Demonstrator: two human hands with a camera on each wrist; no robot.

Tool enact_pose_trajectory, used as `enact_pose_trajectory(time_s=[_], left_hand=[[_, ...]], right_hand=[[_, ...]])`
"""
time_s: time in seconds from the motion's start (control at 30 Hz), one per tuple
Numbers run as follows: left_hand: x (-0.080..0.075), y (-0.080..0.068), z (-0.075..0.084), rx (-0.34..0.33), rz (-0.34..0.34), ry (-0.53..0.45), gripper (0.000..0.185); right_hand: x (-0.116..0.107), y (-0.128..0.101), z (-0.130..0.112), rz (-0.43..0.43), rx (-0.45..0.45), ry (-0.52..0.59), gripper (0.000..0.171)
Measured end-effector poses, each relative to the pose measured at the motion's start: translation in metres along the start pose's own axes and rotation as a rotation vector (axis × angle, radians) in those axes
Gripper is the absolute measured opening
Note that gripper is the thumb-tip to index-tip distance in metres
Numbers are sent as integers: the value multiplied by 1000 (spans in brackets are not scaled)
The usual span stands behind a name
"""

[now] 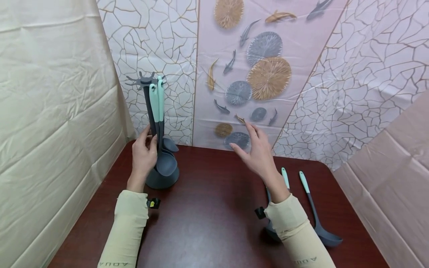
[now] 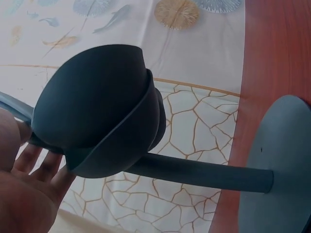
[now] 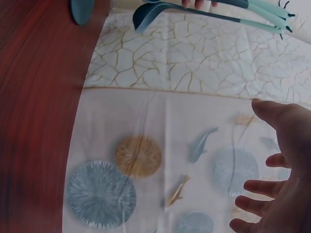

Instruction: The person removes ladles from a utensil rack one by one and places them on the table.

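Observation:
A dark grey utensil stand (image 1: 163, 178) with a hooked top stands at the table's back left. Two utensils with mint handles (image 1: 156, 99) hang from it, their grey bowls (image 2: 97, 107) low beside the pole (image 2: 204, 172). My left hand (image 1: 144, 152) is wrapped around the pole and the hanging handles just above the base (image 2: 282, 165). My right hand (image 1: 256, 150) hovers in the air to the right of the stand, fingers spread and holding nothing; in the right wrist view this hand (image 3: 282, 170) is in front of the printed backdrop.
Two more mint-handled utensils lie on the dark red table (image 1: 207, 216) at the right: a ladle (image 1: 316, 219) and another (image 1: 285, 178) partly hidden under my right forearm. Cloth backdrops close in the left, back and right sides.

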State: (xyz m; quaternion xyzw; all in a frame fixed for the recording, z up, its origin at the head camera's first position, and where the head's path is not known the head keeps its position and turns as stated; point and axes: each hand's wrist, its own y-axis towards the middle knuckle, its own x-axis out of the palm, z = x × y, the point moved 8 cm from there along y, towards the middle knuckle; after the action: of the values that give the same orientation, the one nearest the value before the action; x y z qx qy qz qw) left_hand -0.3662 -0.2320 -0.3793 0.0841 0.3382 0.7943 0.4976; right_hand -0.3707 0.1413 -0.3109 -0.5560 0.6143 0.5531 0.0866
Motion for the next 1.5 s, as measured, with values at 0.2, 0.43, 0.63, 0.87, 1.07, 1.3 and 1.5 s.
enact_pose_trajectory(time_s=[0.2,0.43,0.63,0.87,1.07,1.3,1.5], left_hand=[[0,-1,-4,-8,-3,-14,46],[-1,-1,-4,-12,-12,-11,46],[-1,0,-4,-9,-13,-4,45],[-1,-1,-5,-13,-19,-8,44],[0,1,-5,-9,-23,-16,44],[-1,1,-5,-5,-32,-12,43],[0,1,-3,4,-36,-16,43]], right_hand=[[3,7,-15,-6,-20,18,90],[9,11,-33,-28,-28,59,89],[14,17,-53,-7,-68,120,87],[21,24,-73,4,-86,158,87],[28,25,-85,-2,-92,191,86],[43,23,-98,-35,-86,194,85],[51,25,-112,-43,-103,207,85]])
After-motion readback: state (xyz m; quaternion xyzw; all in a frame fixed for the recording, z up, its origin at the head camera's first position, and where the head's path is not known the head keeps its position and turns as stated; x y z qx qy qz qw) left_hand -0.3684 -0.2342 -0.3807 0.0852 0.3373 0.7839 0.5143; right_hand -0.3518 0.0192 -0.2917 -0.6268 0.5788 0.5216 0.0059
